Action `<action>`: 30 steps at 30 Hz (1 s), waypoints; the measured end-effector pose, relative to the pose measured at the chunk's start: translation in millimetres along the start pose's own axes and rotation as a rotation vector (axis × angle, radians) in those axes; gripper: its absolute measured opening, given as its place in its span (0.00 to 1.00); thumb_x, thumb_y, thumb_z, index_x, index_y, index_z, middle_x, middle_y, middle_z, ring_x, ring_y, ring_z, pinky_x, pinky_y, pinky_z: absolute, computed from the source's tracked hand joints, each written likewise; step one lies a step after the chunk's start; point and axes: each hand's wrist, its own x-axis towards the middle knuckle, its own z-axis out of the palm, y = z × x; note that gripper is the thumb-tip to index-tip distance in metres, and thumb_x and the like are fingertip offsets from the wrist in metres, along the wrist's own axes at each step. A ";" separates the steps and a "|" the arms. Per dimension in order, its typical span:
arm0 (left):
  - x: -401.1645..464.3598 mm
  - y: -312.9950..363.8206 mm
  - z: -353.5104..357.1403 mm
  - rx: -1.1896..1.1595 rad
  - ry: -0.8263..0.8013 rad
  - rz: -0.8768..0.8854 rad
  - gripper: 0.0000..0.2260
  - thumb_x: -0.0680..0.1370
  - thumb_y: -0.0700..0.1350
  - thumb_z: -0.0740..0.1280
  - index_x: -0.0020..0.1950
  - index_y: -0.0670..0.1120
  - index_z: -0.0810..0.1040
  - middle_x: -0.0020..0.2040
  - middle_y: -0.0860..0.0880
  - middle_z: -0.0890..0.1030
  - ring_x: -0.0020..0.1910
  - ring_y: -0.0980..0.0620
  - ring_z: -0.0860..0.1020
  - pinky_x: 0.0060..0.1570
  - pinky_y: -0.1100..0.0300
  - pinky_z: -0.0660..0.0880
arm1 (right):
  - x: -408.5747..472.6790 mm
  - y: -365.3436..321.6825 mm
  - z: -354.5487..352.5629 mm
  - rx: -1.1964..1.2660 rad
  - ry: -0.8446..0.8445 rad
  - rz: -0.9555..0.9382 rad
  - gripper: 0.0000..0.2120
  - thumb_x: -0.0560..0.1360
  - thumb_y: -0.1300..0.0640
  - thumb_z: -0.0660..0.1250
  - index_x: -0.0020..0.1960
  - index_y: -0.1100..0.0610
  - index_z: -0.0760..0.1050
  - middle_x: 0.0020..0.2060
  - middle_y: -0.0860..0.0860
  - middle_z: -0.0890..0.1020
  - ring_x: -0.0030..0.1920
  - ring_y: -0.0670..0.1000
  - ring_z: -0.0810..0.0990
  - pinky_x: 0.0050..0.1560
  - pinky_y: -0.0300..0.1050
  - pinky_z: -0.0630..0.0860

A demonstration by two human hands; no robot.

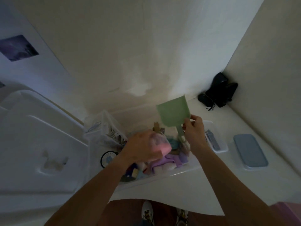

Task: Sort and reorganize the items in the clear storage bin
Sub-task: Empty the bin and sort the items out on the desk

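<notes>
On the white tabletop (187, 193) sits the clear storage bin (162, 174), crowded with small items. Over it the left hand (140, 147) grips a pink object (164, 148). Just beyond, the right hand (193, 129) pinches a green hand mirror (172, 114), held upright above the bin. A blue lid (250, 150) lies farther right.

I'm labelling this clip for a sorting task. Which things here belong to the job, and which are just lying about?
Part of the job:
clear bin
green scoop, held by the right hand
pink item, held by the left hand
purple cloth in the bin

Lying about:
blue lid
black items in the corner
</notes>
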 end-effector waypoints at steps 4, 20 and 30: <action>2.8 10.3 -33.5 -0.482 0.252 -0.175 0.33 0.67 0.63 0.72 0.68 0.50 0.73 0.56 0.54 0.77 0.51 0.54 0.77 0.44 0.66 0.74 | -8.8 -16.7 -34.6 0.191 0.051 0.025 0.12 0.81 0.54 0.62 0.62 0.57 0.73 0.45 0.55 0.81 0.44 0.52 0.80 0.42 0.48 0.77; 29.0 269.8 85.0 -1.309 -0.022 -0.537 0.28 0.65 0.68 0.74 0.53 0.48 0.81 0.50 0.49 0.86 0.50 0.47 0.84 0.50 0.51 0.82 | 7.4 -4.3 -283.8 0.347 0.248 0.134 0.08 0.81 0.56 0.62 0.52 0.58 0.78 0.46 0.57 0.83 0.44 0.54 0.81 0.43 0.48 0.76; 23.6 257.5 235.8 -1.403 0.061 -1.011 0.28 0.65 0.68 0.74 0.53 0.47 0.79 0.55 0.46 0.81 0.56 0.43 0.79 0.49 0.48 0.81 | 11.2 128.9 -320.5 0.151 0.227 0.350 0.12 0.82 0.57 0.62 0.60 0.63 0.76 0.48 0.60 0.83 0.36 0.55 0.80 0.29 0.40 0.70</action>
